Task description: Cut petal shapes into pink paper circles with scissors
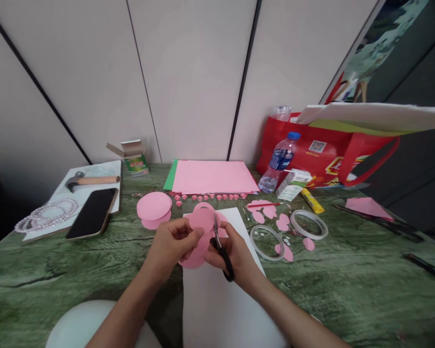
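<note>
My left hand is closed on a stack of pink paper circles, holding them up over a white sheet. My right hand grips black-handled scissors, and the blades reach into the edge of the pink circles. Both hands meet at the middle of the green table. More pink circles lie stacked just to the left of my hands.
A phone, hammer and bead strings lie at the left. Pink and green paper sheets sit at the back. Tape rings, pink petals, a glue tube, a water bottle and a red bag are at the right.
</note>
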Available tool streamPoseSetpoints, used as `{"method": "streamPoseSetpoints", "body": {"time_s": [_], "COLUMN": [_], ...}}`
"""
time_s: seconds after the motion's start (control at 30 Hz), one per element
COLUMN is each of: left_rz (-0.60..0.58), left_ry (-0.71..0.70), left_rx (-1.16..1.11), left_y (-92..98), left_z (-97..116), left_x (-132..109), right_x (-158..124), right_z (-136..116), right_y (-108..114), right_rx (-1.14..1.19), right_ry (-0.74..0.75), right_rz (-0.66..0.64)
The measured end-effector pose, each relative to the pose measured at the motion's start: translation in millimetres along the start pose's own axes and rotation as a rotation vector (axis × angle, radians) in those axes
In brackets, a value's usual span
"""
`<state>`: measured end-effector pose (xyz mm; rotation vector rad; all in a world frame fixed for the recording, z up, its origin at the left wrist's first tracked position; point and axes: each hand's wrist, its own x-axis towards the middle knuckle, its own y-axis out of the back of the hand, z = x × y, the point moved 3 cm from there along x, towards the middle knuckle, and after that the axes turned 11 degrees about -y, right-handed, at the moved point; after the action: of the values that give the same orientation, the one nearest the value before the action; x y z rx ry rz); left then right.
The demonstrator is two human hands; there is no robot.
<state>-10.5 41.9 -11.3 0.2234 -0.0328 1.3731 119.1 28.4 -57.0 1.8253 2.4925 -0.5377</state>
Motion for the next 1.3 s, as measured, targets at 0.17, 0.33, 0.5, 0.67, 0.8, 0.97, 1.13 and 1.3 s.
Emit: {"method": "streamPoseSetpoints", "body": {"time_s": [0.17,0.33,0.5,0.67,0.8,0.97,1.13,1.3], "left_rz": [0.025,0.070,0.091,0.016,0.019,0.059,0.008,0.028], "left_ry": [0.002,-0.012,-0.005,0.012,0.008,0.010,-0.012,-0.013], "left_rx": [-0.014,-0.043,-0.127,-0.100,-0.054,0.030,0.081,0.110], "left_y": [1.2,1.7,0.9,-4.8,-9.1,-10.5,-12.5,-12.3], "left_z": [0,4,6,3,1,4,9,10], "left_x": [0,0,0,0,-2,-3,-3,-3], "right_x": [1,1,-2,-5,-7,-8,-8,-8], "right_z": [0,-2,-7,-6,-4,-7,-10,-9], "right_y": [1,2,-2,-7,-11,-14,-13,-13], "right_rx": [-0.003,-0.095,-0.137,-0.105,-0.091,-0.060,-0.050,-0.062], "right_ry": [0.004,-0.009,-0.029,-0.020,-0.016,-0.002,0.067,0.054], "right_rz": [-0.004,0.041,0.059,0.039,0.014,-0.016,-0.020,-0.012]}}
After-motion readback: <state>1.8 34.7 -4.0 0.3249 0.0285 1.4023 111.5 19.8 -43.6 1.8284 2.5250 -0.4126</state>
